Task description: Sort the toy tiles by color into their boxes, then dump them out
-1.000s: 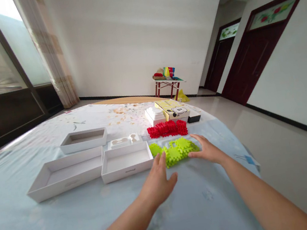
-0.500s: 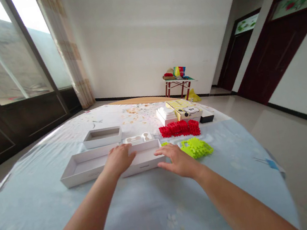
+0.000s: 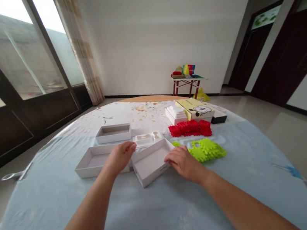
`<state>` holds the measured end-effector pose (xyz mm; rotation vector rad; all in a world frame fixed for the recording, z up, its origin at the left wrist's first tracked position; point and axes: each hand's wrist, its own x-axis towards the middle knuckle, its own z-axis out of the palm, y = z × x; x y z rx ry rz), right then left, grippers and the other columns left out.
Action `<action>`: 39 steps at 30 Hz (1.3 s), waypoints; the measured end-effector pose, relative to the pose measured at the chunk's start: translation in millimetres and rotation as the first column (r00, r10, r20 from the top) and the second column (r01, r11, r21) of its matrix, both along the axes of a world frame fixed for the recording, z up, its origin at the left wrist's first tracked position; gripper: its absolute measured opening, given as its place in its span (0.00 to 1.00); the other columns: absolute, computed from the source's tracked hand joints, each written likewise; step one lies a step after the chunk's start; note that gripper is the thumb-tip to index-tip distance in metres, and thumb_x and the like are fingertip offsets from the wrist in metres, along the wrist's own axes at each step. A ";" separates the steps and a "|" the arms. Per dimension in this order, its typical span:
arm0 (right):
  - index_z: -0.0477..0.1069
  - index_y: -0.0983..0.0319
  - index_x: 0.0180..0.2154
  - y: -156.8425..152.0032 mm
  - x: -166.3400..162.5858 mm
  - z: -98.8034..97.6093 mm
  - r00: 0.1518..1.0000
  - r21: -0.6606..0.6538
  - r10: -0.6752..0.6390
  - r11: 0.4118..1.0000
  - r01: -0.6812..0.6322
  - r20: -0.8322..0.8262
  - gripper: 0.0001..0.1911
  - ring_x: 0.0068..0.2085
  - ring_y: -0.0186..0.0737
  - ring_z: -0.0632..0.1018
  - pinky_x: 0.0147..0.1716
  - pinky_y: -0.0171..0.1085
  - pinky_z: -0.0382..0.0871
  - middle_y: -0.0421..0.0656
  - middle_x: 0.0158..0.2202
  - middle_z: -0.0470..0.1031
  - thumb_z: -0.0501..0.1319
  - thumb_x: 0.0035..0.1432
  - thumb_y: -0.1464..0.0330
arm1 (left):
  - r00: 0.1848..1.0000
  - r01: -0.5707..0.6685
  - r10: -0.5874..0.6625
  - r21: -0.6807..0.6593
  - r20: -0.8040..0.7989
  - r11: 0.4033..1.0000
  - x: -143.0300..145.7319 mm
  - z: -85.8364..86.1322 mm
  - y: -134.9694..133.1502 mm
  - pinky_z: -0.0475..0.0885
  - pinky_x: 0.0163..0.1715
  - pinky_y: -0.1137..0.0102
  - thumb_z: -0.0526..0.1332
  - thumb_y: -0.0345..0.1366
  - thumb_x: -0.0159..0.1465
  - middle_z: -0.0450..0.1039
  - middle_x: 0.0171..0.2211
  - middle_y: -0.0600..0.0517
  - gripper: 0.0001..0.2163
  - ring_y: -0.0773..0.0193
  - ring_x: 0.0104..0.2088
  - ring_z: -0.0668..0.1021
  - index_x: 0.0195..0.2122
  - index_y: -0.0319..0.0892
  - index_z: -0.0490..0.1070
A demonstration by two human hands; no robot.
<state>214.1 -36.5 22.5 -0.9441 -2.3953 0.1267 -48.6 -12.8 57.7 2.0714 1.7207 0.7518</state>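
Your left hand (image 3: 120,155) grips the far-left corner of the white tray (image 3: 152,161), fingers curled over its rim, and your right hand (image 3: 182,162) holds its right end, fingers closed on the wall. The tray sits near the middle of the worktop (image 3: 170,214), tipped so its near edge faces you, and it looks raised a little at the back. Keep both hands on opposite ends so the thin card walls do not buckle, and hold it level. Mind the longer tray (image 3: 94,166) touching its left side, and the green blocks (image 3: 206,150) just beside your right hand; lift clear of both instead of dragging across the cloth.

Beyond the trays lie a white insert (image 3: 147,137), a third open tray (image 3: 113,133), a row of red blocks (image 3: 191,128), a small white stack (image 3: 176,114) and a yellow box (image 3: 196,108) with something black next to it. The worktop is covered in a pale blue cloth with printed patterns. The room has white walls, big windows and a curtain on the left, dark red doors on the right, and a small red table (image 3: 186,82) with bright things on it by the far wall.
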 end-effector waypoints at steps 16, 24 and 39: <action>0.68 0.60 0.40 -1.1 0.5 -5.3 1.000 -0.004 0.013 1.000 -0.013 -0.001 0.10 0.43 0.43 0.71 0.47 0.45 0.57 0.45 0.39 0.74 0.58 0.54 0.75 | 0.950 0.012 -0.085 -0.238 -0.302 0.971 -12.2 19.9 -24.7 0.65 0.31 0.69 0.52 0.43 0.57 0.77 0.33 0.47 0.14 0.57 0.32 0.76 0.32 0.43 0.74; 0.70 0.59 0.37 -3.0 0.3 -3.2 0.999 -0.008 0.031 0.999 -0.031 -0.021 0.06 0.40 0.42 0.72 0.45 0.43 0.57 0.43 0.35 0.75 0.58 0.57 0.74 | 0.957 0.083 -0.163 -0.311 -0.241 0.947 -55.2 14.6 -23.1 0.67 0.39 0.70 0.57 0.39 0.50 0.77 0.38 0.52 0.18 0.57 0.39 0.76 0.42 0.46 0.74; 0.73 0.59 0.34 -31.2 13.5 51.7 0.950 -0.270 0.242 0.945 -0.186 0.195 0.08 0.38 0.38 0.74 0.40 0.36 0.62 0.40 0.33 0.76 0.60 0.52 0.76 | 0.977 0.022 -0.037 -0.071 -0.208 0.997 15.4 24.1 11.0 0.65 0.29 0.71 0.54 0.37 0.54 0.76 0.29 0.52 0.14 0.61 0.30 0.75 0.37 0.42 0.75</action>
